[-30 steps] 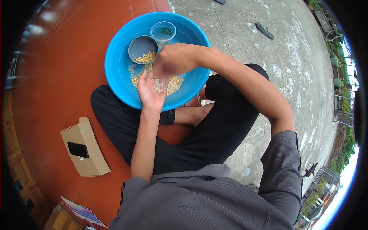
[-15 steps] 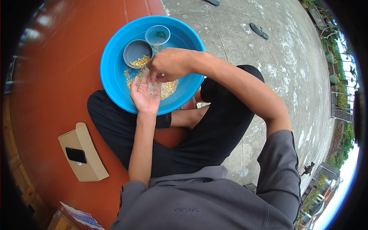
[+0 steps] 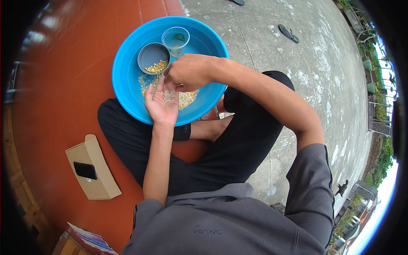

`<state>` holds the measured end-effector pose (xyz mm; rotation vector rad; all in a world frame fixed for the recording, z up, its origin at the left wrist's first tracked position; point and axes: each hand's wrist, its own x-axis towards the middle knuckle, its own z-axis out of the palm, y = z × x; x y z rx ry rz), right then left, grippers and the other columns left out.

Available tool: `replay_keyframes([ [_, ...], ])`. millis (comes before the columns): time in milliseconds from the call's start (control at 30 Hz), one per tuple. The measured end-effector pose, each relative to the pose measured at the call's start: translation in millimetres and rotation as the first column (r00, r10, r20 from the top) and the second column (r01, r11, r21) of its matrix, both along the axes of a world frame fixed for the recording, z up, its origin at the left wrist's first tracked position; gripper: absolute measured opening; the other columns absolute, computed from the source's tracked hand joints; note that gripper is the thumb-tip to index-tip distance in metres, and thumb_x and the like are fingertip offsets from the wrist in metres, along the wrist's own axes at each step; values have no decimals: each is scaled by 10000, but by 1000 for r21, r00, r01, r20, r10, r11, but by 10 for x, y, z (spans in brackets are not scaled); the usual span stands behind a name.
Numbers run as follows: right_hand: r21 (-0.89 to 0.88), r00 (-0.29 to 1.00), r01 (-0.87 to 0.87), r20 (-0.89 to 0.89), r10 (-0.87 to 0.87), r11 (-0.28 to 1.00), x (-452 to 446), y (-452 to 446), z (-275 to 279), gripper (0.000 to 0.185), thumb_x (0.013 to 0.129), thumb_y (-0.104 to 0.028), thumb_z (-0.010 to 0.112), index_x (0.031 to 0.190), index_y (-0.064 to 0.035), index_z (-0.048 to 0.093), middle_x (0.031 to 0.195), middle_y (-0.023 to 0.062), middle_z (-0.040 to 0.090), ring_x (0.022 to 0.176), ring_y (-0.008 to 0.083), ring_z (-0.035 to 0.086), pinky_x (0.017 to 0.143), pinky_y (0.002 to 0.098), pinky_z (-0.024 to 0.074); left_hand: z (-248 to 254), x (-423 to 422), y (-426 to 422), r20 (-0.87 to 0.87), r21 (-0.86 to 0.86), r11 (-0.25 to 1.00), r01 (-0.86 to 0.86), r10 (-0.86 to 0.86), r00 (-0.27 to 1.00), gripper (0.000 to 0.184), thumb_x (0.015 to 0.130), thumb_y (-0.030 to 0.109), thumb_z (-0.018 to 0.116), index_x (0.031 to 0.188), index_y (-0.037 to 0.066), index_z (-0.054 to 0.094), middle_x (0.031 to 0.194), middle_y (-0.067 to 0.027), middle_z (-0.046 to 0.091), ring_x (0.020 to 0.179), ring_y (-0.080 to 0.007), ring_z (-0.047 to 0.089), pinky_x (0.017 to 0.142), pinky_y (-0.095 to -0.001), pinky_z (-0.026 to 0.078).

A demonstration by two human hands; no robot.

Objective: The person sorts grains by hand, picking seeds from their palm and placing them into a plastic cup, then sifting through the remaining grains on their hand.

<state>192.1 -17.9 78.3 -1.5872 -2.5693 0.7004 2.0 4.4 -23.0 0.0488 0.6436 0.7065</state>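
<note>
My left hand (image 3: 162, 109) is palm up over the blue basin (image 3: 123, 91), fingers extended, holding a small heap of pale, rice-like grains (image 3: 169, 97). Directly above its fingers is my right hand (image 3: 187, 72), its fingers bent and pinched together at the grains. What sits between those fingertips is hidden. Yellow corn kernels (image 3: 156, 67) lie in a grey bowl (image 3: 148, 52) inside the basin. Beside the bowl stands a clear plastic cup (image 3: 176, 35) with some grains at its bottom. Mixed corn and pale grains (image 3: 187, 98) are spread over the basin floor, partly covered by my hands.
The basin rests by my crossed legs (image 3: 238, 140). On the reddish-brown surface (image 3: 63, 106) to the left, a black phone (image 3: 85, 170) lies on a cardboard box (image 3: 100, 182). Sandals (image 3: 288, 33) are on the concrete (image 3: 263, 55) at the right.
Both hands keep nearly the same place, the right still pinching above the left palm. The whole view has shifted very slightly.
</note>
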Motion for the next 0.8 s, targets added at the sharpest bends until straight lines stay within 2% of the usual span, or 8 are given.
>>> replay_keyframes([
  [267,-41,1000,9,16,-8,999,-10,11,23,126,898,-172,776,967,-67,770,960,125,786,942,389,760,796,532,583,-36,-14,2,8,23,998,50,-50,999,651,1112,464,535,1500,-55,594,1347,-119,676,1295,-247,596,1182,-408,443],
  [467,-64,999,17,37,-15,998,-11,16,28,163,919,-185,766,992,-40,766,975,146,794,937,403,759,797,528,581,-40,-19,1,32,45,994,98,-100,995,647,1117,459,530,1515,-47,588,1373,-108,682,1330,-245,591,1192,-418,446],
  [567,-83,991,31,-127,-41,996,42,17,-58,179,960,-189,750,1026,-24,776,974,152,798,902,391,760,797,516,579,-76,-4,11,70,32,995,90,-92,993,635,1125,437,525,1529,-50,575,1404,-114,672,1346,-251,587,1208,-423,443],
  [667,-196,949,86,-282,-140,977,95,46,-54,199,1001,-179,734,1080,-4,786,967,156,803,881,343,769,806,473,586,-44,-1,18,70,2,998,56,-56,996,655,1131,413,518,1566,-77,529,1461,-152,647,1415,-276,569,1273,-445,416],
  [800,-284,862,184,-413,-293,941,205,91,17,193,1029,-138,725,1119,21,788,971,132,812,900,229,775,838,401,593,100,55,-2,76,-23,999,25,-23,997,705,1140,383,487,1616,-133,431,1585,-239,567,1551,-330,496,1364,-491,351],
])
